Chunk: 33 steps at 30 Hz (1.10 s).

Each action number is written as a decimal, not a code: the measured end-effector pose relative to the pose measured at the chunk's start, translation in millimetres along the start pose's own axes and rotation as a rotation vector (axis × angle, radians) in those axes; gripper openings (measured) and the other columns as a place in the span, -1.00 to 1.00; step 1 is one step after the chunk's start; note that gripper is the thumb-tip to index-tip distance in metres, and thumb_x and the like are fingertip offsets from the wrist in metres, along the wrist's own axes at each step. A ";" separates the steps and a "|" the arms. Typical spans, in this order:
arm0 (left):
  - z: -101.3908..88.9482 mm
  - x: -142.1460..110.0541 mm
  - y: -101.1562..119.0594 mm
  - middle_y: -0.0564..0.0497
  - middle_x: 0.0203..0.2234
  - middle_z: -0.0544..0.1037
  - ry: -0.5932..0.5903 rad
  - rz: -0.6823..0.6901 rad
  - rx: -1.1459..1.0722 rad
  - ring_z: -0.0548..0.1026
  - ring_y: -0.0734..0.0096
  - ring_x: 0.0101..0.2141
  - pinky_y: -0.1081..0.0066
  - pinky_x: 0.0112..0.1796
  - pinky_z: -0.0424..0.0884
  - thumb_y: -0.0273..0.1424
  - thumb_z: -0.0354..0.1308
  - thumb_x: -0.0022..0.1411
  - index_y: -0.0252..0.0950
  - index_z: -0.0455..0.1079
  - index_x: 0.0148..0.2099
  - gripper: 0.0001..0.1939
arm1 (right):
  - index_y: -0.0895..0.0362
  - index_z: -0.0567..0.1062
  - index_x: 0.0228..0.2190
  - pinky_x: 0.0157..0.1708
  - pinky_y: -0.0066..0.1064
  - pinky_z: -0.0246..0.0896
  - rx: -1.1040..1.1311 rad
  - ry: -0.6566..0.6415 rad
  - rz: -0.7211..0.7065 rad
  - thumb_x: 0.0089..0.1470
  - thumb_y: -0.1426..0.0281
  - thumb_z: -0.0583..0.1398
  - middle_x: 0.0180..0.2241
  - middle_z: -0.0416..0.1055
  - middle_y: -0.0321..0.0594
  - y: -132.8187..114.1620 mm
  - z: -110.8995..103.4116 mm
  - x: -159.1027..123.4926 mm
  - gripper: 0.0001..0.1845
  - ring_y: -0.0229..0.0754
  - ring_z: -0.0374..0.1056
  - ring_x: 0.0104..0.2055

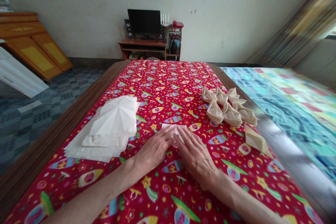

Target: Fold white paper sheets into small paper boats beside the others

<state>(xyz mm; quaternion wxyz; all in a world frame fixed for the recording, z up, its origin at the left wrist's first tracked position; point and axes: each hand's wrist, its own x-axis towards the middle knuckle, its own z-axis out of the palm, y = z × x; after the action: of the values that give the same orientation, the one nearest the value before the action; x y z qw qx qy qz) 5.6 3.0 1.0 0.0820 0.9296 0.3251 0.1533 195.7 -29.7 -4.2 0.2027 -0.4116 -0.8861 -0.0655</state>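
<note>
A small piece of folded white paper [173, 126] lies on the red patterned cloth, mostly hidden under my fingers. My left hand [160, 140] holds it from the left, fingers bent and close together on it. From the right, my right hand [194, 150] rests on the same paper with its fingers stretched out, fingertips near those of the left. To the left is a loose stack of creased white paper sheets [115, 117]. Several folded beige paper pieces [232, 114] stand grouped at the right, and a single flatter folded piece [256, 139] lies nearer to me.
The printed red cloth [168, 87] covers most of the brown table [97, 91]. Beyond its far end, a small desk [143, 43] bears a black monitor [145, 21]. A bed-like surface with blue patterned fabric [267, 108] adjoins the right side. A wooden cabinet [44, 50] stands left.
</note>
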 end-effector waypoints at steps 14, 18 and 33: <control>-17.1 -32.7 -3.9 0.02 0.23 0.19 -0.035 -0.044 0.103 0.10 0.33 0.23 0.12 0.21 0.03 -0.37 -0.08 0.34 -0.19 0.17 0.23 -0.58 | 0.22 -0.01 0.26 0.21 -0.08 0.01 0.051 -0.215 0.006 0.22 0.25 0.03 0.27 -0.05 -0.03 13.5 -18.0 -36.0 -0.34 -0.03 -0.12 0.30; -20.4 -43.1 -1.6 0.04 0.18 0.27 0.013 -0.054 0.138 0.14 0.38 0.21 0.17 0.21 0.05 -0.41 -0.10 0.35 -0.17 0.18 0.22 -0.59 | 0.22 0.12 0.21 0.19 -0.07 0.05 0.031 -0.155 0.010 0.22 0.28 0.04 0.21 0.09 0.00 9.3 -20.0 -32.9 -0.41 -0.01 0.00 0.26; -14.8 -40.7 3.1 -0.03 0.15 0.31 0.058 -0.078 0.133 0.23 0.35 0.18 0.15 0.17 0.15 -0.42 -0.12 0.36 -0.23 0.25 0.18 -0.61 | 0.16 0.44 -0.02 0.08 -0.16 0.21 -0.008 0.017 0.023 0.22 0.43 0.01 -0.02 0.43 -0.08 10.3 -18.9 -24.8 -0.65 -0.09 0.33 0.05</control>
<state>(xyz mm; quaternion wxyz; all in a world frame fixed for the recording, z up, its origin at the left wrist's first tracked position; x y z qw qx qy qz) -27.8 -24.2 6.2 0.0165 0.9147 0.3727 0.1551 223.6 -45.8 2.2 0.2094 -0.4219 -0.8793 -0.0699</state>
